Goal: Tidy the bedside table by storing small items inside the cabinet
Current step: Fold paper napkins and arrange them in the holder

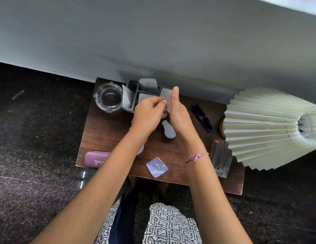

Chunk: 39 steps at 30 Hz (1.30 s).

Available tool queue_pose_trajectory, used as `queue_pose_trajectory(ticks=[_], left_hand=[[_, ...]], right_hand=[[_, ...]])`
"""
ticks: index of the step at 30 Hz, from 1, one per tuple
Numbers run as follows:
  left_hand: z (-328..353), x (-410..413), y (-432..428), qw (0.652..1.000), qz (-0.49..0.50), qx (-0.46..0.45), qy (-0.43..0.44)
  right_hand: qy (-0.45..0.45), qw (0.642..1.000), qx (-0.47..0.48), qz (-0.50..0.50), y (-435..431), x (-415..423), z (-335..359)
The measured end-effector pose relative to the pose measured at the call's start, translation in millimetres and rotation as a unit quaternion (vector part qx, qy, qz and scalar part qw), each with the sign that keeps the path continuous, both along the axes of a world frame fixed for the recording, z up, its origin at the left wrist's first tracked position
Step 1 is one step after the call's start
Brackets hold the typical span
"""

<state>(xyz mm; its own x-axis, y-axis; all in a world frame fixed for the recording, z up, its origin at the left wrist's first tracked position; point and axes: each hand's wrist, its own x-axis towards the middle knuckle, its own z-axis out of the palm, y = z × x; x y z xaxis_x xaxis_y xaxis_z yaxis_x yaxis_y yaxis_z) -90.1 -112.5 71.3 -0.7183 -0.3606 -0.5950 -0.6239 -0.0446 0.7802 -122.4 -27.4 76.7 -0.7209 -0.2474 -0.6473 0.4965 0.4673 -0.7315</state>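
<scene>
Both my hands meet over the back of the brown bedside table (104, 131). My left hand (148, 111) and my right hand (178, 111) together pinch a small grey paper sachet (167, 97). Just behind them stands a grey divided organiser (131, 87) with similar sachets in its slots. Under my hands lies a small white bulb (168, 130). A second white round item (141, 149) peeks out beneath my left forearm. A clear adhesive hook (157, 166) lies near the front edge, and a purple case (95, 159) at the front left.
A glass ashtray (108, 96) sits at the back left. Dark sunglasses (202, 118) lie at the right, beside a pleated cream lamp shade (263, 127). A clear drinking glass (221, 156) stands at the front right. A grey wall rises behind; dark stone floor surrounds the table.
</scene>
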Motion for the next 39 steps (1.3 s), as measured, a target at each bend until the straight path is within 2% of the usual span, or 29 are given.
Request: queue_pose_trajectory(ticks=[8,12,17,20,28,34,39], left_hand=[[-6.3,-3.7,-1.5,1.0,-0.014,-0.026,0.005],[-6.6,-3.6,-7.3,0.994,-0.031,-0.108,0.019],[-6.7,-2.6,-26.9,0.943,-0.1,-0.312,0.05],[-10.4,-3.0,-36.7,0.907,-0.151,-0.389,0.057],[-19.2,-6.1,-37.4,0.841,-0.268,-0.468,0.05],[-19.1,3.2,-38.2,0.816,-0.256,-0.514,0.07],[-26.0,26.0,-33.9,0.817,-0.256,-0.513,0.062]], right_hand=[[-0.013,1.0,0.0,-0.02,0.6,-1.6,-5.4],[-0.011,0.999,0.004,-0.039,1.3,2.4,-6.8],[0.062,0.996,0.054,-0.042,7.1,3.3,-12.7],[0.134,0.988,0.08,-0.013,8.3,0.9,-15.9],[0.219,0.951,0.186,0.111,-3.1,-8.6,-28.8],[0.294,0.939,0.165,0.067,-4.3,5.8,-26.3],[0.234,0.951,0.167,0.112,-2.0,31.1,-36.9]])
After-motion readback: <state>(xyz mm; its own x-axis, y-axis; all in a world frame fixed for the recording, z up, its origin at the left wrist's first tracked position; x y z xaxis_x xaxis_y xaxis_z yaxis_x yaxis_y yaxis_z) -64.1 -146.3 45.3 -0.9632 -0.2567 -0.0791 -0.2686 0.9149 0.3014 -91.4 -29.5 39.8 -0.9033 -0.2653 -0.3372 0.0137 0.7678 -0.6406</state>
